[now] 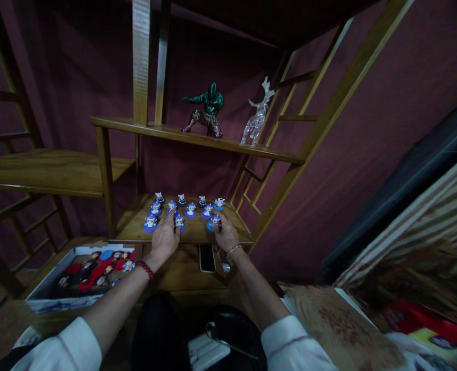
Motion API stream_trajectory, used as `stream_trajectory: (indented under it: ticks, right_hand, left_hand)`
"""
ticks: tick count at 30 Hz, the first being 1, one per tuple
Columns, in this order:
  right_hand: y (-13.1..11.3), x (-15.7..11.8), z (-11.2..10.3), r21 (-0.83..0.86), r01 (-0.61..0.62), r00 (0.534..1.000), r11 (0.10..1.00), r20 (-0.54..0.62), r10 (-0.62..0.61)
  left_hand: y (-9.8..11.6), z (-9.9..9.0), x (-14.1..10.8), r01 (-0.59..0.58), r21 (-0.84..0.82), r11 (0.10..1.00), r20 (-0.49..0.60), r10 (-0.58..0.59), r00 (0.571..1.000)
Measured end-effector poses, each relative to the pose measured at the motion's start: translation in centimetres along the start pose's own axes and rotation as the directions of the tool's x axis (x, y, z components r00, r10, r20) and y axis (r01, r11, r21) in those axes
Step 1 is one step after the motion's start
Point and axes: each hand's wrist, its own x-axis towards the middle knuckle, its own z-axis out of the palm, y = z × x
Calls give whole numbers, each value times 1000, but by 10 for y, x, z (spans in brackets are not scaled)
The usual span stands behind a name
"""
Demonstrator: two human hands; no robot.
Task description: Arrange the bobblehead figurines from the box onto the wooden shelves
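Figurines (pixel 190 209): small, mostly purple-based, in rows on the lower shelf (pixel 130 226).
Right hand (pixel 227 236): grip narrowly parted around the blue-based figurine (pixel 215 222), at 3 o'clock in the group; firmness unclear.
Left hand (pixel 166 241): grip at two purple-based figurines, near 6 o'clock; opening and hold cannot be told.
Hidden: fingers partly cover these figurines; faces blurred.
Box (pixel 54 305): 8 o'clock, more figurines inside, dim.
Phone (pixel 207 258): 5 o'clock.

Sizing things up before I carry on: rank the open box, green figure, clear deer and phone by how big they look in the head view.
1. Open box
2. Green figure and clear deer: too alike to rank
3. Phone
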Motion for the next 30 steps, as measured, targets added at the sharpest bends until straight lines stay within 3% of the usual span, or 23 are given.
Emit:
stream_trajectory:
  ticks: [4,11,21,30]
  right_hand:
    - [1,-1,1,25,6,1000,1000,-30,-5]
    - [2,-1,1,63,-12,998,998,-57,16]
    - [0,1,3,12,-28,998,1000,-55,28]
    - [0,4,6,-45,-39,999,998,-18,38]
  left_hand:
    - [-4,2,-2,-35,-51,998,-30,34,999]
    - [-12,4,-23,-164,-182,970,-177,132,975]
    - [-12,-6,-45,-327,-78,942,-193,307,932]
    - [-14,-10,-44,-263,-48,964,-77,259,963]
